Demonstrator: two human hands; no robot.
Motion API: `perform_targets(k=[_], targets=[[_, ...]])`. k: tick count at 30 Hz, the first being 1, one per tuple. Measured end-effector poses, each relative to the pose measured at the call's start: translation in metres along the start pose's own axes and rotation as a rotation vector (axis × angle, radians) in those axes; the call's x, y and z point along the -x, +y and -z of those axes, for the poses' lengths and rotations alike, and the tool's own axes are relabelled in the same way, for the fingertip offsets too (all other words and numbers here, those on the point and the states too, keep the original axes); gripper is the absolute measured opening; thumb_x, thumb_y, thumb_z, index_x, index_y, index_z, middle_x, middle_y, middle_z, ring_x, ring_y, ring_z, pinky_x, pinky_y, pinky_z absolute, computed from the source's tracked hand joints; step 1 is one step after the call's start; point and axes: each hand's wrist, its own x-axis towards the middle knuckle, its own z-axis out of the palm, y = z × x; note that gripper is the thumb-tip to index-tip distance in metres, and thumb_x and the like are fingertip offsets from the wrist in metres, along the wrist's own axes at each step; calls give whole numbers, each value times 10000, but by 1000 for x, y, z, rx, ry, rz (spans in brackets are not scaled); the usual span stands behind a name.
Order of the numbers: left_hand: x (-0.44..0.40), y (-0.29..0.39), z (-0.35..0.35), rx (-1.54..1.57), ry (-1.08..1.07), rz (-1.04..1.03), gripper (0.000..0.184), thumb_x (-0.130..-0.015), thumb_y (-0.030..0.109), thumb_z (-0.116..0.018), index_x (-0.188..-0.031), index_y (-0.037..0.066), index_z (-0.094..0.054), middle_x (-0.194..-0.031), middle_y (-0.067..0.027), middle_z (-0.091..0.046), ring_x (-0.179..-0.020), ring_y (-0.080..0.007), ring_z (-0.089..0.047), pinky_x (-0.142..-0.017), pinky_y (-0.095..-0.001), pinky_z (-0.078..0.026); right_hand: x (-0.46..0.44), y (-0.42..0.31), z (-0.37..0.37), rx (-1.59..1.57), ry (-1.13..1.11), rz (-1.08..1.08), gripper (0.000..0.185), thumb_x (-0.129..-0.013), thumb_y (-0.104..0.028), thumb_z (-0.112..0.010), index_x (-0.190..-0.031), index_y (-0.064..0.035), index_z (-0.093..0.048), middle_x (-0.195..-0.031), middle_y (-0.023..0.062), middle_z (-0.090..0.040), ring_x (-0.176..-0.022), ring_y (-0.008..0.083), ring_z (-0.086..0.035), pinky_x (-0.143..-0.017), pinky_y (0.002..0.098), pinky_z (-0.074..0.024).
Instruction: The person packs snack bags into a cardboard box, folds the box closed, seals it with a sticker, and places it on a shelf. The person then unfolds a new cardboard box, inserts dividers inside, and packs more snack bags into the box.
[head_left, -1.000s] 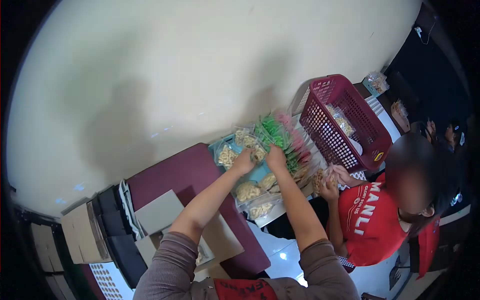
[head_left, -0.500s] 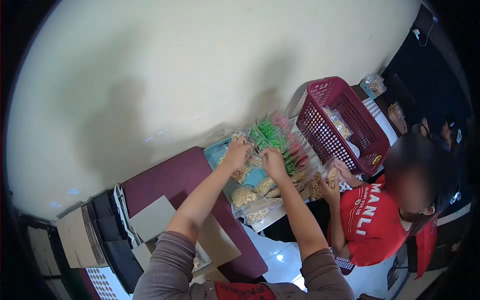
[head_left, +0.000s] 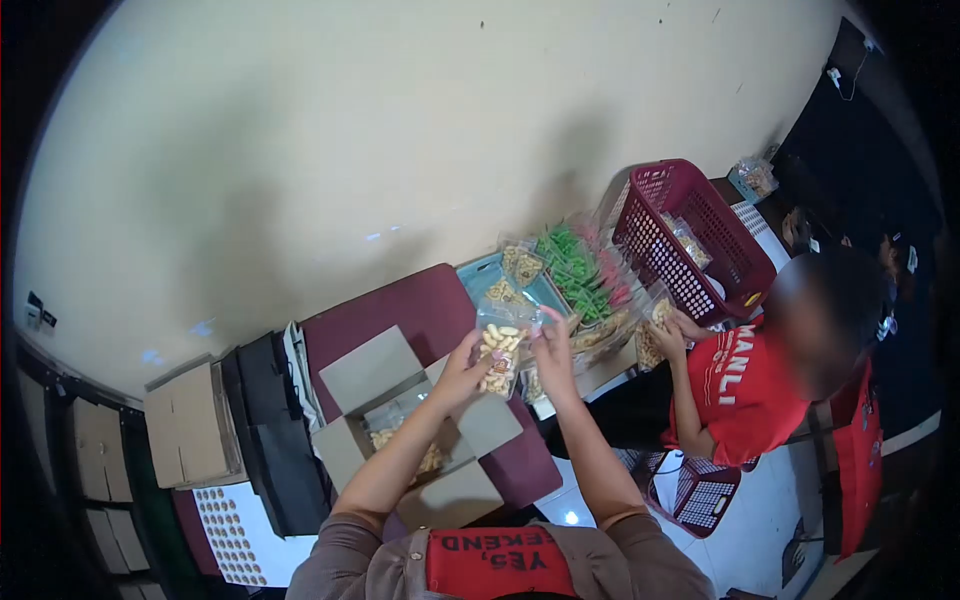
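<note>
A clear plastic bag of pale, finger-shaped snacks (head_left: 500,352) is held up in front of me. My left hand (head_left: 460,372) is closed on its left side. On the other side, my right hand (head_left: 553,360) has its fingers closed at the bag's right edge; a small pink patch shows by its fingertips, too blurred to name. Below my forearms stands an open cardboard box (head_left: 342,453) with its flaps spread and snack bags (head_left: 380,437) inside. Behind my hands a light-blue tray (head_left: 478,272) carries more snack bags (head_left: 522,264).
Bags of green snacks (head_left: 575,275) and a maroon basket (head_left: 690,270) stand to the right. A co-worker in a red shirt (head_left: 745,390) holds a snack bag (head_left: 652,325). To the left are black folders (head_left: 275,440), cardboard boxes (head_left: 190,425) and a sticker sheet (head_left: 232,525).
Both hands have drawn back from the tray toward me and now hold a snack bag up. The view has shifted, showing more of the open box.
</note>
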Motion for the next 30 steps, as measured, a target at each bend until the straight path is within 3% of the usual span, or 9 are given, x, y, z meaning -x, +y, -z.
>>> perform_targets(k=[3,6,10,11,16,17,23,26,30], targets=[[48,10,-3,31,86,-20,400,-980,202,-624,-1295,5,-478,-1178,-80,-609,-1057,-128,-581,-914,-290,-469,43,10,-40,107,-111,20,492,-993,-223,-598,-1395,-4,-417,-1145,79,-630,-1059,158,-584,-945,307,-453],[91,23,-4,-90,210,22,345,-997,211,-591,-1253,-8,-513,-1142,-79,-623,-1040,-134,-584,-918,-288,-458,83,5,-63,-97,-133,-228,467,-979,-248,-622,-1343,8,-479,-1152,80,-632,-1048,146,-586,-932,299,-462],[134,27,-1,-129,264,-103,307,-1014,197,-550,-1239,-11,-528,-1137,-77,-623,-1029,-123,-579,-917,-280,-460,121,-23,-97,-22,-127,-111,412,-959,-161,-649,-1304,20,-513,-1150,74,-636,-1026,119,-590,-903,285,-475],[145,34,-3,-138,278,-103,300,-1015,190,-546,-1236,-12,-529,-1142,-78,-622,-1030,-127,-580,-923,-283,-459,129,-37,-104,-50,-114,-170,396,-946,-122,-658,-1285,28,-519,-1139,75,-640,-1021,112,-591,-897,286,-476],[186,41,4,-89,284,-106,315,-1005,171,-556,-1254,-19,-520,-1149,-79,-624,-1025,-120,-592,-895,-268,-478,160,-43,-116,-60,-228,-215,341,-965,-150,-633,-1239,25,-531,-1104,74,-651,-985,107,-603,-864,275,-495],[192,36,11,-33,257,-52,308,-1005,154,-551,-1259,-17,-519,-1129,-83,-634,-977,-114,-617,-834,-258,-508,166,-43,-117,-68,-251,-233,338,-972,-155,-624,-1239,27,-526,-1114,76,-648,-990,108,-605,-865,272,-496],[227,60,4,15,303,-61,241,-1010,169,-559,-1161,-18,-554,-1034,-56,-643,-906,-86,-596,-809,-250,-488,191,-54,-126,30,-313,-239,314,-999,-159,-573,-1257,12,-524,-1130,63,-641,-998,100,-600,-855,271,-496],[239,76,6,-2,279,2,263,-1014,189,-557,-1174,-19,-558,-1040,-57,-641,-915,-83,-593,-811,-247,-487,196,-61,-130,28,-330,-228,328,-1002,-159,-568,-1277,15,-521,-1103,72,-654,-973,118,-614,-836,288,-516],[244,65,18,23,251,-69,292,-1027,213,-531,-1200,-21,-553,-1075,-60,-632,-952,-89,-590,-831,-259,-492,195,-70,-129,-21,-444,-290,340,-1020,-229,-549,-1268,4,-534,-1152,78,-635,-1008,117,-609,-850,292,-516]])
